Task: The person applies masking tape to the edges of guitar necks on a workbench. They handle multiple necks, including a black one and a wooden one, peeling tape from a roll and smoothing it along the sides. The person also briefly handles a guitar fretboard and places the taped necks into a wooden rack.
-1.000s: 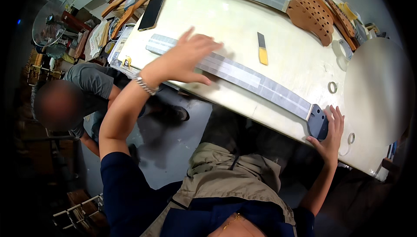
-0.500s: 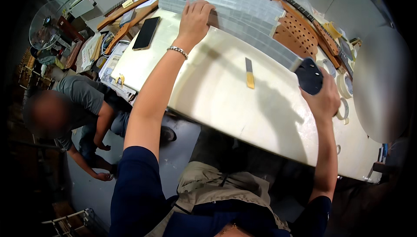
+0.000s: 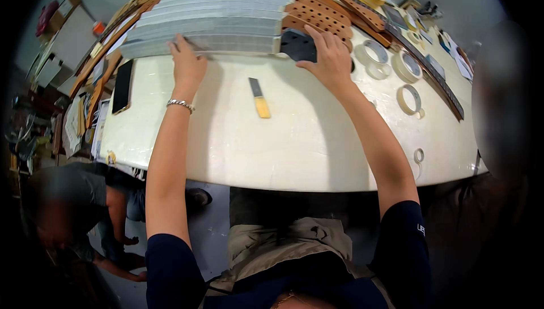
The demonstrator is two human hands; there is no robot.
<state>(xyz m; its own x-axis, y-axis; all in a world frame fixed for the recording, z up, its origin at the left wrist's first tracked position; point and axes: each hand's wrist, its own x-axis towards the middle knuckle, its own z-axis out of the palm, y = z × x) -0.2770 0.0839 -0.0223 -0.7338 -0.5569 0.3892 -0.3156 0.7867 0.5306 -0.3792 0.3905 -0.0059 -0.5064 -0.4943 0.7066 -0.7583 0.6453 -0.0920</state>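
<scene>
A row of long grey strips [image 3: 215, 17] lies side by side across the far part of the white table [image 3: 294, 150]. My left hand [image 3: 187, 62] rests flat on the nearest strip, fingers spread, a bracelet on the wrist. My right hand [image 3: 328, 57] presses on the dark blue end piece [image 3: 297, 45] at the right end of that nearest strip. Both arms reach far forward over the table.
A yellow-handled scraper [image 3: 259, 98] lies between my arms. Several tape rolls [image 3: 391, 65] sit at the right, a perforated wooden board [image 3: 317, 17] behind the strips, a black phone [image 3: 122, 87] at the left. Another person [image 3: 73, 207] crouches on the floor, lower left.
Both hands carried the long grey strip from the near middle of the table to the far side, setting it against the other strips. My view tilted forward.
</scene>
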